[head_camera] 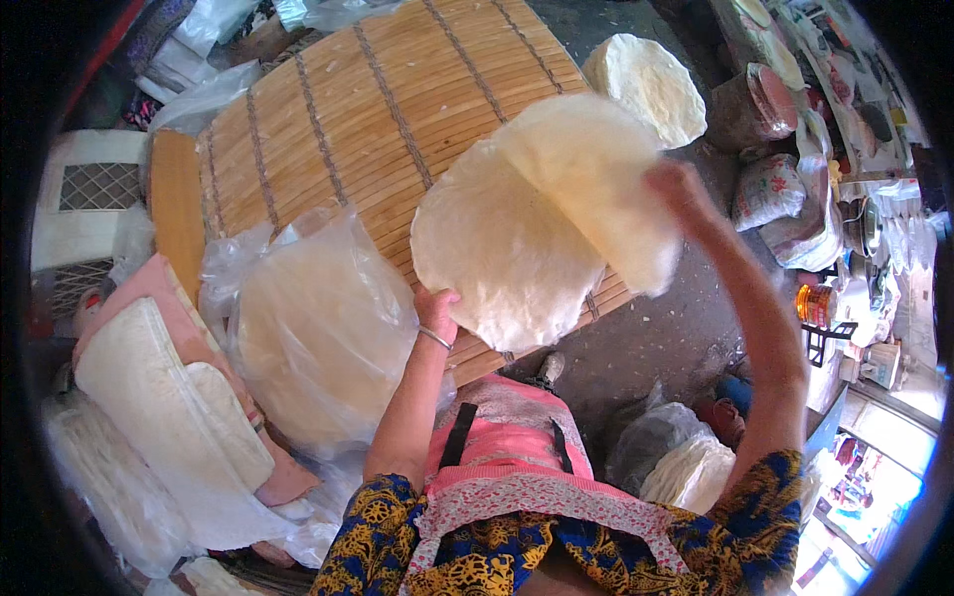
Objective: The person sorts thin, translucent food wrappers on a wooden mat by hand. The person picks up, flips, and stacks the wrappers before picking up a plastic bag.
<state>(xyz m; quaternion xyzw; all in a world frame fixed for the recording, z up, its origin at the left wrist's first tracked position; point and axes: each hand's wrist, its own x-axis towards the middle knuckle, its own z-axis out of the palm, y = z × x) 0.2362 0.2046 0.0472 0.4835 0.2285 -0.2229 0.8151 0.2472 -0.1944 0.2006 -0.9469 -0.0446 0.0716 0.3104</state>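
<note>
Several thin, pale round flatbread sheets [499, 246] lie stacked on a wooden slat mat [358, 104]. My left hand [436, 313], with a bangle at the wrist, pinches the stack's near left edge, thumb on top. On the right, my right hand [671, 186] is raised and blurred. It grips the edge of a top sheet [581, 171], which is lifted and folded over at a slant across the stack's right half. Left of my left hand, a clear plastic bag [320, 313] covers more round sheets.
A thick round stack [648, 89] stands beyond the mat's right corner, and another [689, 473] sits at lower right near grey plastic. Folded white cloth [171, 395] lies at left over pink fabric. Sacks [768, 190] and shelves with jars line the right side.
</note>
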